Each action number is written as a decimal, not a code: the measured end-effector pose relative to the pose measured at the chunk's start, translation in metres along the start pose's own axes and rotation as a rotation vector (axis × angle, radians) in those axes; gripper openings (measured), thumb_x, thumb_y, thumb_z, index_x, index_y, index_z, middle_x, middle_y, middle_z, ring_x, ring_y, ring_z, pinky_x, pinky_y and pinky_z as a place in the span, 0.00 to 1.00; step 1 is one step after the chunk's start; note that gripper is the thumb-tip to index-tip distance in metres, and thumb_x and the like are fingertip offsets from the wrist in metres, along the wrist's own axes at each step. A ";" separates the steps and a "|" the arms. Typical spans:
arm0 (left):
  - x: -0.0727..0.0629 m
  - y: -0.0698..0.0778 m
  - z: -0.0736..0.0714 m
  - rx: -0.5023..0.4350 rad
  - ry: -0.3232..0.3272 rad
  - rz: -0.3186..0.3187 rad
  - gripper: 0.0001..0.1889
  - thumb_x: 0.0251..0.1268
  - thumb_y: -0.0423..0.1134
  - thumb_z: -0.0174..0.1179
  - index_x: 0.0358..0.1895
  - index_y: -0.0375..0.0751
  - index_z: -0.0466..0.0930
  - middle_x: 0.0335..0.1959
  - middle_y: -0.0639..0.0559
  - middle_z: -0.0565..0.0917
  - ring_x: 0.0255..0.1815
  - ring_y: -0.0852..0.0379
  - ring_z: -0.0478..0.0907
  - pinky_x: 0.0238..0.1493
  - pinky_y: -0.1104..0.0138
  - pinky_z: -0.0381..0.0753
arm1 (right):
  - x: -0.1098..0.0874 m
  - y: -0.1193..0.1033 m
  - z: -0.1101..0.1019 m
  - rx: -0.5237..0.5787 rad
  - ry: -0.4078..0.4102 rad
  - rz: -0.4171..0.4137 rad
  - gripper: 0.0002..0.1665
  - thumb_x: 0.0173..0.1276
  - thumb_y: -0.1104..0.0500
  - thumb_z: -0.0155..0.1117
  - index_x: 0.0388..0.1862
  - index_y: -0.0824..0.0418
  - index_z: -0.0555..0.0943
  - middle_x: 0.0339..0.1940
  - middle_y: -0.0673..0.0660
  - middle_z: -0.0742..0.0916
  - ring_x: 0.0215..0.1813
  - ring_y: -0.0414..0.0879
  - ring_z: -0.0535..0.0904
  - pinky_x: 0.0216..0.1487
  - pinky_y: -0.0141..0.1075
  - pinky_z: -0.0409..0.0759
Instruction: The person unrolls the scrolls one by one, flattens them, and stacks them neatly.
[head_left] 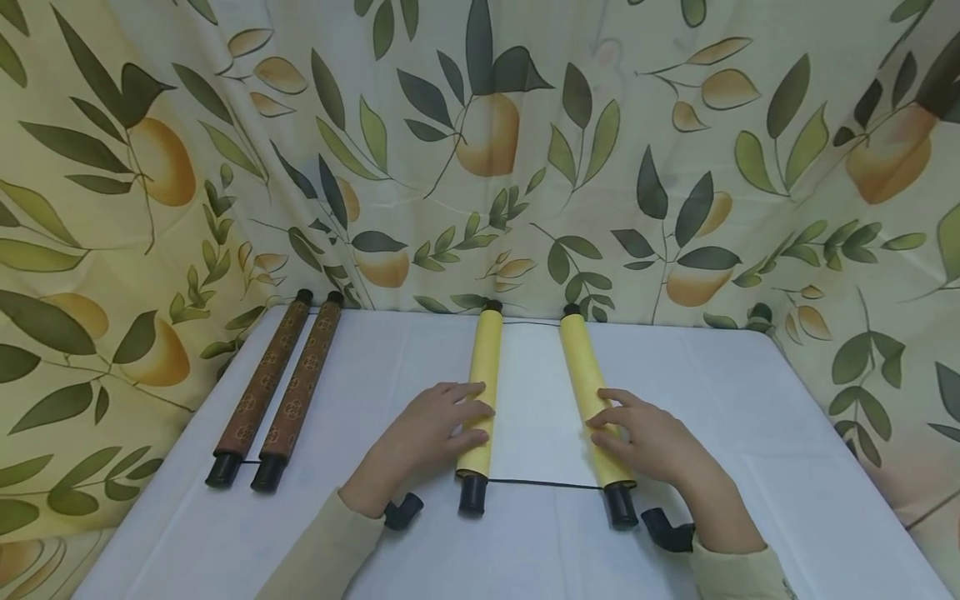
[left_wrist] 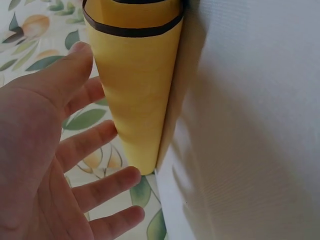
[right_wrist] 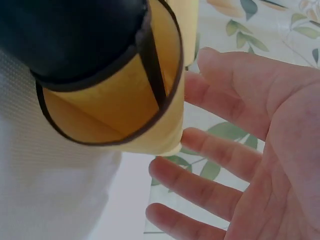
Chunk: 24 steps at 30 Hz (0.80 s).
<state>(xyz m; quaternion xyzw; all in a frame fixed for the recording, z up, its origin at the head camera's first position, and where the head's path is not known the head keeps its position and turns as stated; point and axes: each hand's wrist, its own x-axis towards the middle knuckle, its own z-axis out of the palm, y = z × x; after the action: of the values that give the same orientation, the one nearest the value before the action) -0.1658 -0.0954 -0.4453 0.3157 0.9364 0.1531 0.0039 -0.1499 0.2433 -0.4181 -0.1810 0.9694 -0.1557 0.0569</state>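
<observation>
A partly unrolled scroll lies on the table, with a yellow left roll point(head_left: 482, 358), a yellow right roll point(head_left: 581, 354) and a white sheet point(head_left: 531, 392) spread between them. Black knobs cap both rolls, and a thin dark cord point(head_left: 543, 482) runs across the near end. My left hand point(head_left: 435, 425) has its spread fingertips on the outer side of the left roll. On the other roll, the fingertips of my right hand point(head_left: 652, 433) touch its outer side. Both wrist views show loosely extended fingers beside the yellow paper point(left_wrist: 137, 85), not wrapped round it.
Two brown patterned rolls with black ends, one on the left point(head_left: 262, 379) and one on the right point(head_left: 302, 379), lie side by side at the table's left. A white cloth covers the table point(head_left: 420, 350). A leaf-and-fruit printed curtain point(head_left: 555, 192) hangs behind it.
</observation>
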 end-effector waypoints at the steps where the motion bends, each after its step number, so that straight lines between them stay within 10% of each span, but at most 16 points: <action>1: 0.000 0.000 0.000 -0.003 0.002 0.000 0.21 0.72 0.60 0.53 0.64 0.63 0.77 0.75 0.55 0.67 0.74 0.50 0.65 0.71 0.52 0.65 | 0.000 0.000 -0.001 0.004 0.002 0.002 0.13 0.69 0.48 0.66 0.48 0.49 0.88 0.72 0.63 0.73 0.65 0.67 0.75 0.54 0.65 0.75; 24: -0.001 -0.004 -0.010 -0.026 0.005 -0.076 0.24 0.71 0.58 0.56 0.69 0.65 0.73 0.69 0.49 0.72 0.69 0.45 0.68 0.67 0.51 0.70 | -0.003 0.005 -0.007 0.020 -0.011 0.022 0.13 0.69 0.50 0.66 0.47 0.51 0.88 0.73 0.62 0.74 0.69 0.67 0.71 0.61 0.64 0.72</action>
<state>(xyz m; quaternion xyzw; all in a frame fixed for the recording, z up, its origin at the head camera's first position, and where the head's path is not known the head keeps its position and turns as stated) -0.1685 -0.1014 -0.4374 0.2795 0.9457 0.1656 0.0114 -0.1499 0.2506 -0.4131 -0.1706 0.9694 -0.1637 0.0659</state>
